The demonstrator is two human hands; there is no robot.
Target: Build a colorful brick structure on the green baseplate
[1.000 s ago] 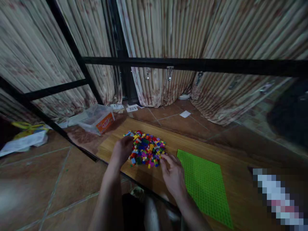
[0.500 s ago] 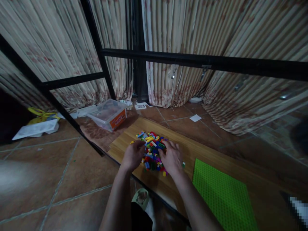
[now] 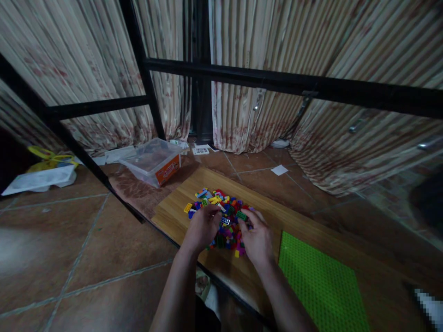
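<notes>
My right hand (image 3: 258, 235) pinches a green brick (image 3: 241, 215) between thumb and fingertips, at the right side of a heap of small toy bricks (image 3: 226, 237). Over the left side of the heap, my left hand (image 3: 203, 228) is closed with its fingers curled inward. A white brick (image 3: 221, 207) and a dark brick with a pale edge (image 3: 225, 221) show close to its fingertips; whether either is gripped is unclear. Both hands cover part of the mixed-colour heap, which lies on a wooden board (image 3: 187, 191). A yellow brick (image 3: 188, 208) sits at the heap's left edge.
A green studded baseplate (image 3: 321, 281) lies on the board to the right. Beyond the board's left end, a clear plastic bin (image 3: 152, 161) with an orange label stands on a brown mat (image 3: 129, 196). A black metal frame (image 3: 242, 74) crosses before the curtains.
My left hand has shifted right, further over the heap, uncovering the yellow brick. The green brick has moved right and is now in my right hand's pinch. The view has shifted slightly.
</notes>
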